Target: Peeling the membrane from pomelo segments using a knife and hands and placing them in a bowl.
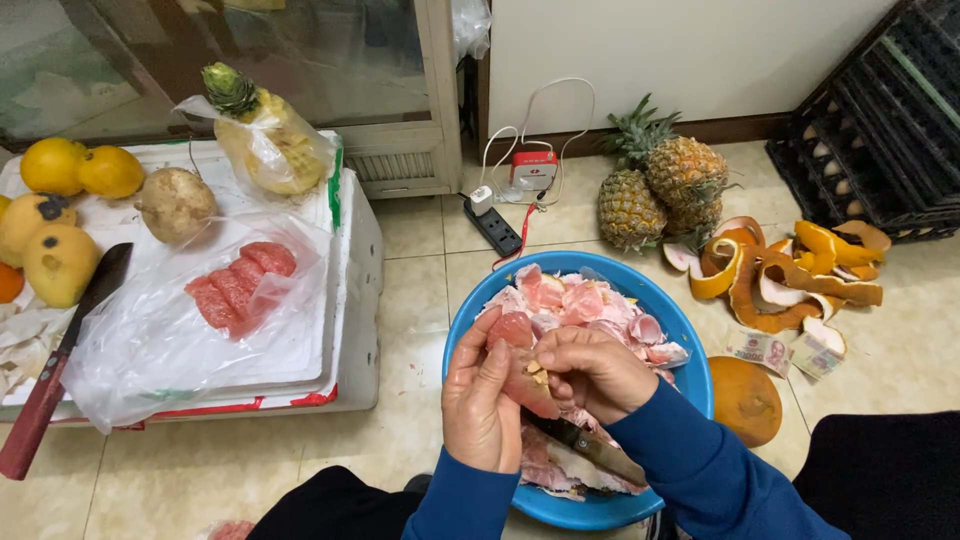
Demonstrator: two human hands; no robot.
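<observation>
My left hand [478, 400] cradles a pink pomelo segment [520, 365] over a blue bowl [690, 375] filled with pink peel and membrane scraps. The fingers of my right hand [592, 372] pinch at the segment's membrane near some seeds. A dark-bladed knife [585, 445] lies in the bowl under my right wrist. To the left, peeled pink segments [240, 283] lie inside a clear plastic bag [150, 340] on a white foam box [350, 300].
On the box are yellow fruits [60, 215], a round brown root [176, 204], a bagged peeled pineapple [265, 135] and a red-handled knife [55, 365]. On the tiled floor: two pineapples [660, 185], orange rind pieces [790, 270], banknotes [790, 352], a power strip [495, 225], black crates [880, 120].
</observation>
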